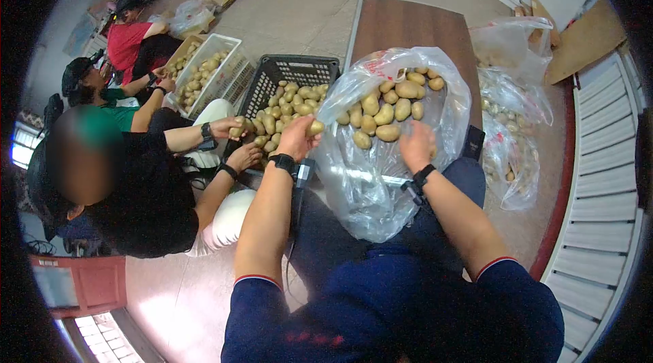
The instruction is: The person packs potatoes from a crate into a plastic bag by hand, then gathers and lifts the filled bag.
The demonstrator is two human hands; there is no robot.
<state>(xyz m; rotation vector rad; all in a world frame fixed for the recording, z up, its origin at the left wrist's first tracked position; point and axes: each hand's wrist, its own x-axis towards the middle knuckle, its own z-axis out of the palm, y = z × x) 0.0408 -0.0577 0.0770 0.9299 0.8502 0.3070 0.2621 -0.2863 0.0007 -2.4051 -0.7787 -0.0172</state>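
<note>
My left hand (297, 137) is closed on a potato (315, 128), over the right edge of a black crate (292, 62) that holds many potatoes (280, 108). A clear plastic bag (350, 189) lies open across my lap and the brown board, with several potatoes (383, 114) inside it. My right hand (417, 146) is at the bag's right part, fingers curled. A yellowish potato edge shows beside its palm, mostly hidden by the hand.
A person in black (146, 189) sits at my left, both hands at the black crate. Beyond are a white crate (224, 42) of potatoes and two more people. Filled plastic bags (510, 138) stand on the floor at right, near a white radiator (598, 213). A brown board (408, 26) lies ahead.
</note>
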